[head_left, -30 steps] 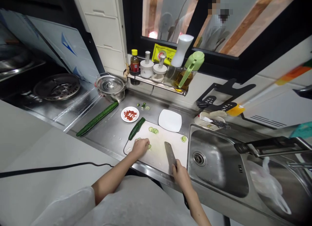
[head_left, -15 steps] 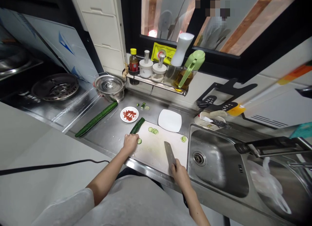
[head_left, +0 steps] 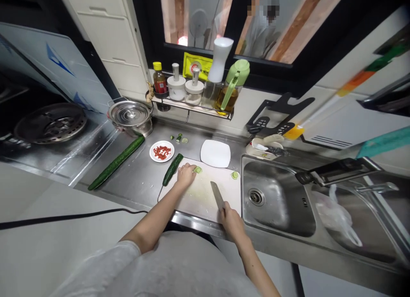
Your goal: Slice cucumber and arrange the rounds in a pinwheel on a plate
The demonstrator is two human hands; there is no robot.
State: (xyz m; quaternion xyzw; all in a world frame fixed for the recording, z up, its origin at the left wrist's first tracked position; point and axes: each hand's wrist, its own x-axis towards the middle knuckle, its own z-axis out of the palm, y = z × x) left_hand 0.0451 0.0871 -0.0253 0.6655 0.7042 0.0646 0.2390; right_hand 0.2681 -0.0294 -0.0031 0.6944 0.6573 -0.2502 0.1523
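Note:
My left hand [head_left: 186, 174] rests curled on the far left part of the white cutting board [head_left: 205, 194], its fingers over cucumber slices [head_left: 197, 170]. Just left of it a short cucumber piece [head_left: 172, 169] lies across the board's corner. My right hand [head_left: 231, 221] grips the handle of a cleaver [head_left: 217, 195] whose blade lies low over the board's near right side. One more cucumber slice [head_left: 235, 174] sits at the board's far right corner.
A whole cucumber [head_left: 115, 162] lies on the steel counter at left, near a lidded pot [head_left: 130, 116]. A small dish of red bits [head_left: 162, 151] and an empty white plate [head_left: 215, 153] stand behind the board. The sink [head_left: 275, 198] is right; a condiment rack [head_left: 192, 104] lines the wall.
My left hand moved from the board's near left corner to its far side, onto the slices there. The camera view shifted right. The cleaver hand barely moved.

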